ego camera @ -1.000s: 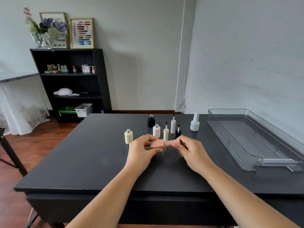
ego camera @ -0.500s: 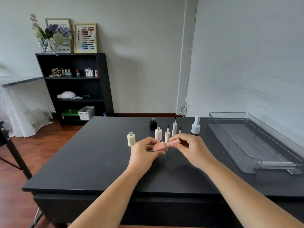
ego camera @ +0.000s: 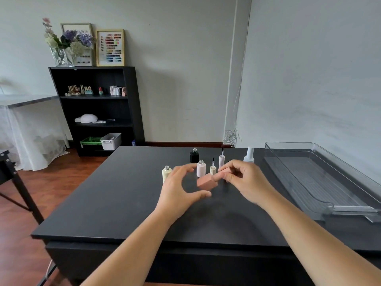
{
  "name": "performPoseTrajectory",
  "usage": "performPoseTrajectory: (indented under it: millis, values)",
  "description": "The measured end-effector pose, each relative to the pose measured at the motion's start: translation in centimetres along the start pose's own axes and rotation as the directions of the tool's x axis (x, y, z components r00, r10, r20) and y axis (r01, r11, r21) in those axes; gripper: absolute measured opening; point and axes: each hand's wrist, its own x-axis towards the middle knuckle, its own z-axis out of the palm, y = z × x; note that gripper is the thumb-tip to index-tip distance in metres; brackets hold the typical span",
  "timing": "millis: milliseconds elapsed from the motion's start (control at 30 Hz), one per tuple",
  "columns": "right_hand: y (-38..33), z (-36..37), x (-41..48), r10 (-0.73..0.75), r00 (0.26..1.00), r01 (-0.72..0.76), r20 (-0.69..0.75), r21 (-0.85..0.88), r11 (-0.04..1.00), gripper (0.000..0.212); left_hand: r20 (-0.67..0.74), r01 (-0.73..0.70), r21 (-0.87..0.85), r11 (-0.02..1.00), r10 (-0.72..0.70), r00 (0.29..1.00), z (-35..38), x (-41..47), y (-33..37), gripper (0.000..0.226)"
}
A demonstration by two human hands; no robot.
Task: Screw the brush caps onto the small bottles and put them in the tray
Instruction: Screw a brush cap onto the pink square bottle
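Note:
My right hand pinches the cap end of a salmon-pink square bottle, which lies tilted above the black table. Beside the bottle, my left hand has thumb and fingers spread in an arc and does not touch it. Behind my hands stand an uncapped cream bottle, an uncapped pale pink bottle, an uncapped black bottle, a cream brush cap and a pale pink brush cap, brushes up. A white capped bottle stands near the clear tray, which holds nothing.
The tray runs along the table's right side against the wall. A black shelf unit with small bottles and bins stands at the back left, over a wooden floor. Another table's black frame is at the far left.
My left hand has let go of the salmon-pink bottle and spread its fingers. My right hand keeps the cap end. The view has tilted slightly upward.

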Motion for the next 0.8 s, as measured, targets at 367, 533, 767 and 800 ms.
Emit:
performPoseTrajectory:
  millis: [367,533,767,800]
  values:
    - [0.5,-3.0,1.8,-0.01,0.999,0.007,-0.034,-0.09,0.996,0.014,-0.069,0.476,0.051,0.878,-0.473,0.878,-3.2,3.4,-5.5,0.063]
    - [1.3,-3.6,2.1,0.054,0.997,-0.06,-0.063,-0.1,0.993,0.013,-0.142,0.431,0.004,0.902,-0.426,0.893,-2.8,3.1,-5.2,0.021]
    - [2.4,-5.3,4.1,0.106,0.966,-0.162,-0.237,-0.229,0.96,0.016,-0.076,0.331,-0.089,0.939,-0.338,0.938,-0.4,2.5,-2.6,0.02]
    - [2.7,-5.4,4.4,0.12,0.962,-0.18,-0.245,-0.239,0.954,0.016,-0.063,0.323,-0.096,0.942,-0.329,0.942,0.0,2.4,-2.3,0.02]
